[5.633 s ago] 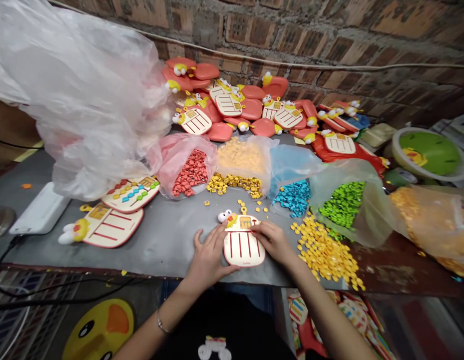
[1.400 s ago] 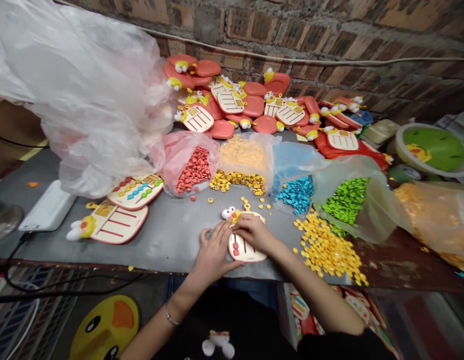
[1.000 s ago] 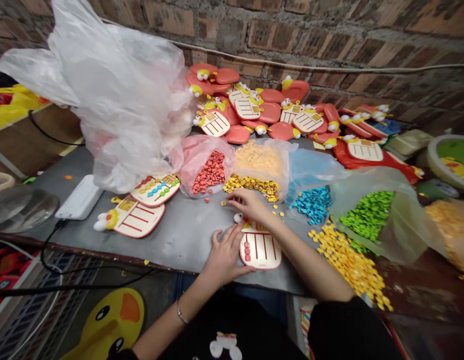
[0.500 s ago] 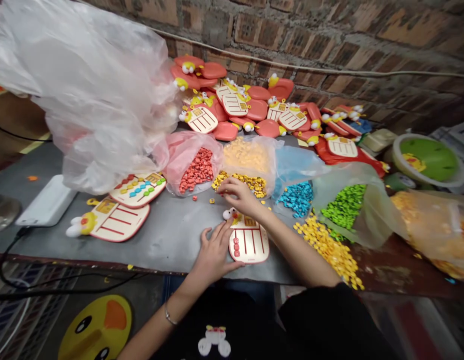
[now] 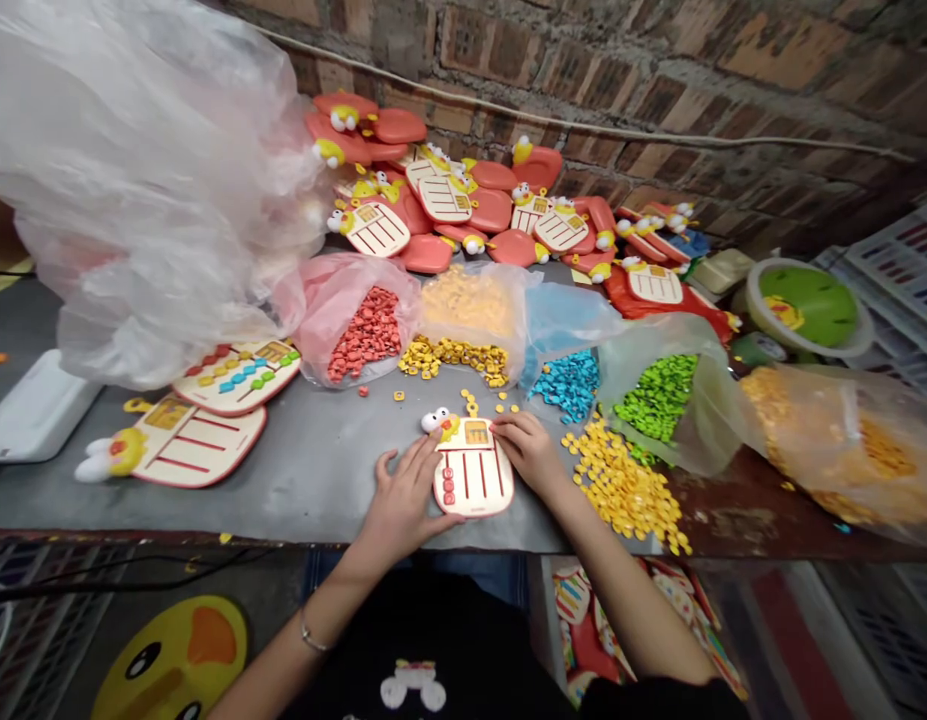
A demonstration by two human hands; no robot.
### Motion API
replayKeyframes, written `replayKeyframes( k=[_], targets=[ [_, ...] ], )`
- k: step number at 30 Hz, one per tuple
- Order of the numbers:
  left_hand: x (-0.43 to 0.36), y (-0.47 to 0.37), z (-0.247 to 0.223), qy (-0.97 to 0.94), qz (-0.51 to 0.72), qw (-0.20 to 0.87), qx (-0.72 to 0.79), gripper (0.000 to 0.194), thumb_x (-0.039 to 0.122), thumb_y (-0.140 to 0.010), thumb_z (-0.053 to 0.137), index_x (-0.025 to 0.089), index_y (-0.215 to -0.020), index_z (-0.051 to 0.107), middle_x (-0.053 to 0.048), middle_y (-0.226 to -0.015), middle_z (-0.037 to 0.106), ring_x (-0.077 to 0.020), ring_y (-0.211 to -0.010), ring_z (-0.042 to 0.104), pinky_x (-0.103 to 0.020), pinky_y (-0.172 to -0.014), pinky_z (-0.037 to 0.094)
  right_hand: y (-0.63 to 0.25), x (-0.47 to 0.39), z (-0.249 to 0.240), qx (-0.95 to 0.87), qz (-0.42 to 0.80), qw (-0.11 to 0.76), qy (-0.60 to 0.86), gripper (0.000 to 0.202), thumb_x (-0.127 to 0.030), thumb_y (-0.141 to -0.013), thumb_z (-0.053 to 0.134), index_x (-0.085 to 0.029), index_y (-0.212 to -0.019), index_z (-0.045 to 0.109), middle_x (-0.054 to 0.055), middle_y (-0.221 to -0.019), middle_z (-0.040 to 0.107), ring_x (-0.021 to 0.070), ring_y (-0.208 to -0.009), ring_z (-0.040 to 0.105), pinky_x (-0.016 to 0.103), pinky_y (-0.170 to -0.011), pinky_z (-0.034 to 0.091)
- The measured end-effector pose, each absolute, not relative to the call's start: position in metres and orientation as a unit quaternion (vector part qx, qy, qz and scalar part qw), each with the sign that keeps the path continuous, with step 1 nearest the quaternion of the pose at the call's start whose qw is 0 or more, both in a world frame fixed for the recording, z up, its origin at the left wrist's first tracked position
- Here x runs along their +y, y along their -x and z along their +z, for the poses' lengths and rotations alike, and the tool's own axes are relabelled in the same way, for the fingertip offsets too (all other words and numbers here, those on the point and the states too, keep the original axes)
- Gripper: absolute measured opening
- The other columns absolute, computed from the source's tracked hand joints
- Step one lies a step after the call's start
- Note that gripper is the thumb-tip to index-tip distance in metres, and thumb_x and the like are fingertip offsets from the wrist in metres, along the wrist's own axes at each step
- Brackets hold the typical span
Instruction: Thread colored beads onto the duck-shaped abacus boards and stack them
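Note:
A cream toy board (image 5: 474, 490) with a red rim, slots and a chick head lies flat before me on the grey table mat. Several red beads (image 5: 449, 487) sit in its leftmost slot. My left hand (image 5: 407, 495) grips the board's left side, its thumb along the bottom edge and its fingers by the chick head. At the upper right corner, my right hand (image 5: 534, 455) has its fingertips pressed together against the board; whether a small piece is between them is hidden. Just above the board lie loose yellow beads (image 5: 472, 406).
Bags of red beads (image 5: 365, 335), yellow beads (image 5: 455, 355), blue beads (image 5: 568, 385) and green beads (image 5: 658, 395) line the back. A yellow heap (image 5: 620, 480) spreads right. Two boards (image 5: 204, 445) lie left, beside a white box (image 5: 39, 410). More toys (image 5: 493, 210) pile against the wall.
My right hand has come back from the yellow beads at the bag's mouth to the board's upper right corner. My left hand stays on the board. The whole view has shifted slightly.

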State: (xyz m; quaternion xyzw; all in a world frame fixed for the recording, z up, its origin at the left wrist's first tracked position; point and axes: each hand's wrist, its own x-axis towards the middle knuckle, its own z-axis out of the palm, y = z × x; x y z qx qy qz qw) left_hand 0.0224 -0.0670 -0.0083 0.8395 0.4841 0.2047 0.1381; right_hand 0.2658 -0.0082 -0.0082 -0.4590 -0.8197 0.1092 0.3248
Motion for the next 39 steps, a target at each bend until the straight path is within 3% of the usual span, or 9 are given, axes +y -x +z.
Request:
replayKeyframes(
  k=[5,8,13,17,24,28,32,36,39],
  targets=[
    [-0.067,-0.022,-0.011,-0.836,0.204,0.137,0.490,0.083,0.057,-0.077,0.069,0.016,-0.141,0.037,-0.020,-0.148,0.041,-0.0323,-0.132,0.043,-0.050,-0.104,0.023,-0.270,-0.016,0.001,-0.823,0.166,0.300,0.453,0.016,-0.022,-0.094,0.052,-0.021,-0.089,0.066,0.008,-0.091,0.069,0.0219,-0.086,0.063,0.037,-0.078,0.053],
    [-0.067,-0.021,-0.012,-0.838,0.202,0.144,0.487,0.084,0.059,-0.075,0.069,0.016,-0.140,0.039,-0.020,-0.149,0.040,-0.0333,-0.132,0.042,-0.051,-0.105,0.023,-0.277,-0.023,0.003,-0.788,0.248,0.289,0.483,0.011,-0.026,-0.092,0.057,-0.021,-0.100,0.064,0.006,-0.089,0.070,0.0199,-0.081,0.066,0.033,-0.073,0.054],
    [-0.066,-0.021,-0.012,-0.845,0.188,0.156,0.475,0.078,0.057,-0.077,0.068,0.018,-0.139,0.042,-0.020,-0.149,0.040,-0.0338,-0.134,0.040,-0.051,-0.106,0.021,-0.262,-0.020,-0.005,-0.762,0.300,0.311,0.483,0.033,-0.031,-0.088,0.064,-0.021,-0.118,0.060,0.005,-0.089,0.074,0.0192,-0.071,0.068,0.032,-0.064,0.055],
    [-0.067,-0.021,-0.012,-0.843,0.187,0.158,0.479,0.083,0.057,-0.077,0.068,0.016,-0.142,0.037,-0.021,-0.148,0.041,-0.0329,-0.134,0.040,-0.052,-0.106,0.021,-0.227,-0.013,-0.009,-0.769,0.300,0.341,0.450,0.028,-0.029,-0.087,0.064,-0.023,-0.115,0.064,0.008,-0.104,0.073,0.0222,-0.089,0.069,0.037,-0.078,0.055],
    [-0.068,-0.022,-0.013,-0.840,0.198,0.155,0.482,0.088,0.062,-0.076,0.067,0.015,-0.143,0.035,-0.022,-0.147,0.041,-0.0328,-0.134,0.040,-0.051,-0.107,0.021,-0.221,0.001,0.010,-0.792,0.396,0.273,0.376,0.019,-0.032,-0.086,0.066,-0.021,-0.102,0.069,0.005,-0.086,0.074,0.0190,-0.075,0.069,0.030,-0.069,0.053],
    [-0.068,-0.022,-0.014,-0.841,0.202,0.149,0.479,0.088,0.064,-0.072,0.069,0.013,-0.139,0.041,-0.023,-0.147,0.041,-0.0338,-0.132,0.040,-0.052,-0.106,0.023,-0.203,0.041,0.024,-0.818,0.335,0.265,0.384,0.019,-0.027,-0.092,0.059,-0.018,-0.103,0.069,0.007,-0.094,0.071,0.0178,-0.081,0.065,0.029,-0.074,0.051],
    [-0.067,-0.022,-0.014,-0.841,0.201,0.145,0.481,0.086,0.063,-0.070,0.071,0.013,-0.134,0.045,-0.021,-0.146,0.043,-0.0341,-0.131,0.040,-0.052,-0.104,0.025,-0.149,0.081,0.023,-0.887,0.238,0.188,0.347,0.019,-0.015,-0.088,0.059,-0.015,-0.104,0.069,0.011,-0.110,0.065,0.0199,-0.096,0.060,0.031,-0.085,0.047],
    [-0.067,-0.022,-0.012,-0.843,0.187,0.140,0.485,0.082,0.062,-0.072,0.069,0.015,-0.135,0.046,-0.020,-0.147,0.042,-0.0343,-0.131,0.040,-0.052,-0.104,0.025,-0.122,0.096,0.018,-0.893,0.214,0.116,0.378,0.013,-0.010,-0.086,0.056,-0.013,-0.084,0.068,0.007,-0.089,0.064,0.0168,-0.079,0.057,0.027,-0.073,0.045],
    [-0.067,-0.023,-0.011,-0.845,0.185,0.134,0.484,0.080,0.061,-0.074,0.068,0.015,-0.135,0.046,-0.020,-0.148,0.041,-0.0346,-0.131,0.039,-0.053,-0.104,0.025,-0.143,0.088,0.024,-0.892,0.221,0.169,0.355,0.015,-0.008,-0.085,0.053,-0.014,-0.084,0.067,0.007,-0.090,0.061,0.0162,-0.080,0.056,0.027,-0.074,0.046]
  ],
)
